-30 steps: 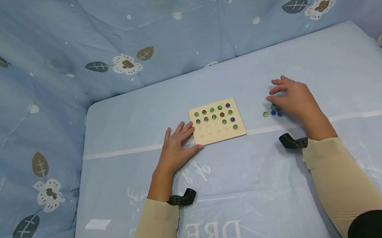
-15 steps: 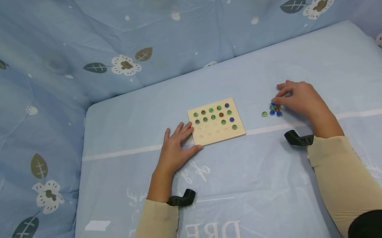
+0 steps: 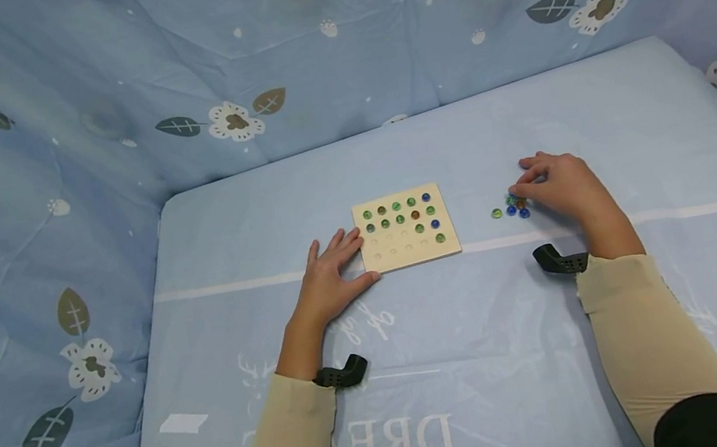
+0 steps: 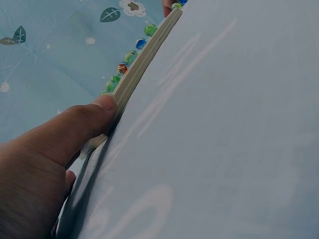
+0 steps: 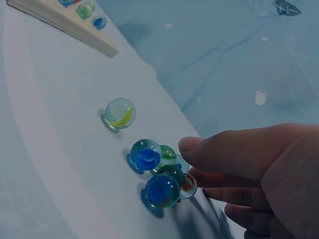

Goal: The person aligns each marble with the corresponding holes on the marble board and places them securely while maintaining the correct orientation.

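A pale wooden board (image 3: 411, 249) with rows of round hollows lies mid-table in the head view, several of them filled with glass marbles. My left hand (image 3: 333, 275) rests at its left end with fingers spread; in the left wrist view the thumb (image 4: 102, 107) touches the board's edge (image 4: 144, 57). To the right, my right hand (image 3: 561, 183) reaches down to a small cluster of marbles (image 3: 516, 208). The right wrist view has its thumb (image 5: 219, 152) and forefinger close against the cluster's far side, beside a blue marble (image 5: 162, 190); whether they pinch one is unclear.
A single clear marble with a yellow swirl (image 5: 120, 113) lies apart from the cluster, on the board's side. Light blue cloth covers the table (image 3: 474, 362), and patterned fabric (image 3: 316, 56) rises behind and to the left. A white patch (image 3: 183, 423) shows at the lower left.
My right hand has moved slightly right and lowered toward the marble cluster, its fingers drawing closer together, then stayed nearly still. The left hand keeps its place on the board.
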A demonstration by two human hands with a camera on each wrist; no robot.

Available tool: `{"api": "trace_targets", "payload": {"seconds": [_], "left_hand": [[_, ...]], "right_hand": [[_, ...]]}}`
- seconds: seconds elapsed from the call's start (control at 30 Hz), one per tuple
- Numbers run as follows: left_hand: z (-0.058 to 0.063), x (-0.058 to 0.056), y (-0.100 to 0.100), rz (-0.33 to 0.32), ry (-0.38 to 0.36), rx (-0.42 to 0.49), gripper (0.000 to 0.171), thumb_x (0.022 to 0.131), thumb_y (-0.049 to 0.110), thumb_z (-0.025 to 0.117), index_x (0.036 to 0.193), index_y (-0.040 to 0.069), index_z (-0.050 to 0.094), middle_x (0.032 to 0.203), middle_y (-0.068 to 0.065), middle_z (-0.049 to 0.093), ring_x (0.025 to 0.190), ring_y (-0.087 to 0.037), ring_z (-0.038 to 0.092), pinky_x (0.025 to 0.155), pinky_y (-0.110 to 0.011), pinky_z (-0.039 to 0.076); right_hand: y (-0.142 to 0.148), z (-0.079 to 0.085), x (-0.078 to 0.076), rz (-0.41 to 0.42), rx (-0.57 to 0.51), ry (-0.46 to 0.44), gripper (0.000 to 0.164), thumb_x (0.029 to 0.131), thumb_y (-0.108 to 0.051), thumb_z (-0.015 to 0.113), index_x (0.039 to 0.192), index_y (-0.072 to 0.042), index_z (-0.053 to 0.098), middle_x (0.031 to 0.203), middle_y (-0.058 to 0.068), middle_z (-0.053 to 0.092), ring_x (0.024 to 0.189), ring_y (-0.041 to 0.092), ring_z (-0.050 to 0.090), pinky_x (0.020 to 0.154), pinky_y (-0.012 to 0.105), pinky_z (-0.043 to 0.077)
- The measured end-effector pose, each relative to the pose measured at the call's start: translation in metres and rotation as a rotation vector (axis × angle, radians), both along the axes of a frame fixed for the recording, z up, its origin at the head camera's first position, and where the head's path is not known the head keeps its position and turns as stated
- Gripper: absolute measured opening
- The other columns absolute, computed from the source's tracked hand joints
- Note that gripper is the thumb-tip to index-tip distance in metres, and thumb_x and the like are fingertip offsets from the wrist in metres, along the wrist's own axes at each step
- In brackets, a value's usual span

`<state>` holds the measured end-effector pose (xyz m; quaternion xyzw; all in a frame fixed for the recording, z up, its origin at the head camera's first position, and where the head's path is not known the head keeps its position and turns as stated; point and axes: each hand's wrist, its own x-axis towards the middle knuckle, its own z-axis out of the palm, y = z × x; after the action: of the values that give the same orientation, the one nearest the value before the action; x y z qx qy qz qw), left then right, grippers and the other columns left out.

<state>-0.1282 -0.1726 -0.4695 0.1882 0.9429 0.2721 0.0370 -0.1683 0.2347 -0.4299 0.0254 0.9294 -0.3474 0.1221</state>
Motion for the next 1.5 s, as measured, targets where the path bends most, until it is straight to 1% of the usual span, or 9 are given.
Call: {"api": "trace_targets", "payload": {"seconds": [0.2, 0.27, 0.37, 0.43, 0.53, 0.63, 0.8, 1.0, 1.5], "left_hand": [[0.001, 0.0, 0.0, -0.005, -0.005, -0.002, 0.074, 0.084, 0.047, 0.075, 0.146, 0.017, 0.05, 0.155, 0.007, 0.04, 0.149, -0.018, 0.028, 0.124, -0.051, 0.004], [0.001, 0.0, 0.0, -0.006, -0.002, -0.002, 0.073, 0.084, 0.046, 0.076, 0.146, 0.017, 0.05, 0.155, 0.007, 0.04, 0.149, -0.018, 0.028, 0.124, -0.051, 0.004], [0.0, 0.0, 0.0, -0.008, 0.003, -0.001, 0.073, 0.084, 0.046, 0.075, 0.146, 0.017, 0.05, 0.155, 0.007, 0.04, 0.149, -0.019, 0.029, 0.124, -0.052, 0.004], [0.0, 0.0, 0.0, -0.008, 0.003, 0.002, 0.073, 0.084, 0.046, 0.075, 0.146, 0.017, 0.05, 0.155, 0.007, 0.04, 0.149, -0.019, 0.029, 0.124, -0.052, 0.004], [0.0, 0.0, 0.0, -0.007, 0.0, 0.006, 0.073, 0.084, 0.046, 0.075, 0.146, 0.017, 0.05, 0.155, 0.007, 0.04, 0.149, -0.019, 0.029, 0.124, -0.052, 0.004], [0.0, 0.0, 0.0, -0.004, -0.004, 0.009, 0.073, 0.084, 0.046, 0.076, 0.146, 0.017, 0.05, 0.155, 0.007, 0.04, 0.149, -0.018, 0.028, 0.124, -0.051, 0.004], [-0.001, 0.0, -0.001, -0.003, -0.001, 0.013, 0.073, 0.084, 0.046, 0.076, 0.146, 0.017, 0.05, 0.155, 0.008, 0.041, 0.149, -0.018, 0.029, 0.124, -0.051, 0.004], [-0.002, -0.001, -0.001, -0.004, 0.006, 0.013, 0.073, 0.084, 0.047, 0.075, 0.146, 0.018, 0.05, 0.155, 0.009, 0.04, 0.149, -0.017, 0.028, 0.124, -0.051, 0.004], [-0.003, -0.001, -0.001, -0.002, 0.005, 0.016, 0.073, 0.084, 0.046, 0.076, 0.146, 0.019, 0.05, 0.155, 0.009, 0.04, 0.149, -0.018, 0.028, 0.124, -0.052, 0.004]], "right_hand": [[-0.001, 0.0, 0.0, 0.01, 0.001, 0.021, 0.044, 0.09, -0.037, 0.069, 0.111, 0.001, 0.072, 0.155, 0.014, 0.04, 0.151, 0.033, 0.018, 0.119, 0.06, 0.017], [-0.003, 0.002, 0.0, 0.031, -0.009, 0.026, 0.043, 0.089, -0.037, 0.071, 0.112, 0.0, 0.073, 0.156, 0.012, 0.039, 0.152, 0.032, 0.016, 0.119, 0.061, 0.016], [-0.006, 0.005, 0.001, 0.095, -0.023, 0.021, 0.041, 0.086, -0.034, 0.075, 0.112, -0.003, 0.073, 0.157, 0.009, 0.037, 0.153, 0.03, 0.014, 0.12, 0.061, 0.013], [-0.007, 0.006, 0.001, 0.148, -0.04, 0.006, 0.04, 0.084, -0.033, 0.077, 0.111, -0.004, 0.074, 0.157, 0.008, 0.037, 0.153, 0.028, 0.013, 0.12, 0.061, 0.013], [-0.009, 0.005, 0.0, 0.217, -0.058, -0.011, 0.036, 0.082, -0.029, 0.08, 0.108, -0.004, 0.075, 0.157, 0.009, 0.038, 0.153, 0.027, 0.013, 0.12, 0.059, 0.015], [-0.013, 0.002, 0.0, 0.248, -0.066, -0.027, 0.031, 0.082, -0.026, 0.08, 0.104, -0.005, 0.076, 0.156, 0.009, 0.039, 0.153, 0.027, 0.013, 0.119, 0.058, 0.019], [-0.018, 0.001, 0.0, 0.264, -0.048, -0.031, 0.026, 0.083, -0.023, 0.079, 0.101, -0.005, 0.076, 0.156, 0.012, 0.04, 0.153, 0.03, 0.012, 0.119, 0.059, 0.019], [-0.021, 0.0, 0.0, 0.276, -0.041, -0.02, 0.025, 0.084, -0.022, 0.078, 0.101, -0.004, 0.076, 0.155, 0.013, 0.039, 0.153, 0.032, 0.012, 0.118, 0.06, 0.019], [-0.025, -0.003, -0.001, 0.271, 0.025, -0.01, 0.023, 0.085, -0.019, 0.076, 0.102, -0.003, 0.077, 0.157, 0.011, 0.038, 0.152, 0.033, 0.014, 0.118, 0.061, 0.018]]}}
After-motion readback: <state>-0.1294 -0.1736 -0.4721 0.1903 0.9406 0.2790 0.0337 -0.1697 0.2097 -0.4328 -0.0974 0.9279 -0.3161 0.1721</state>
